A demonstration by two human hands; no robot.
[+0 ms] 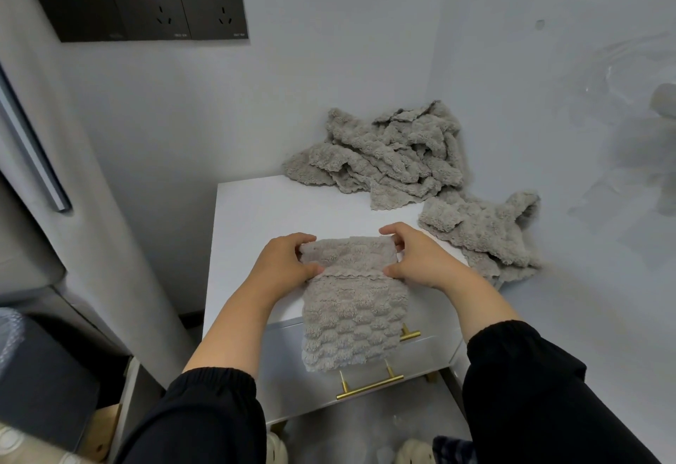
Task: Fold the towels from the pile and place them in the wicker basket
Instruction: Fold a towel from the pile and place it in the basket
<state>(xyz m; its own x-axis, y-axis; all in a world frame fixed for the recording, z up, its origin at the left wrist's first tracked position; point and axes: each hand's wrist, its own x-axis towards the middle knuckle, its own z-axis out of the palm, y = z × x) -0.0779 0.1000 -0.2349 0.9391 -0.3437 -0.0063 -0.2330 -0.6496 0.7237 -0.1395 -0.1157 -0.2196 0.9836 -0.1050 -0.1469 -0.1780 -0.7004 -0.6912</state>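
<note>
- Both hands working at frame centre: left hand (283,266) pinching the left edge of a grey towel (353,311), right hand (420,262) pinching its right edge, thumbs under and fingers over the rolled-over top fold.
- Towel lying partly on the white cabinet top (263,215), lower part hanging over the front edge and covering part of the drawer front.
- Scalloped hem showing just below the fold, running between the two hands.
- Black sleeves (526,383) filling the lower frame, cuffs gathered at the forearms.
- Pile of crumpled grey towels (384,156) sitting at upper centre-right, at the back of the cabinet against the wall corner.
- Loose towel (483,233) lying apart from the pile at right of centre, draping off the cabinet's right edge.
- Gold drawer handle (369,386) showing below the hanging towel at lower centre.
- Dark socket panel (135,2) sitting on the wall at upper left.
- Light slippers (413,454) showing at the bottom edge.
</note>
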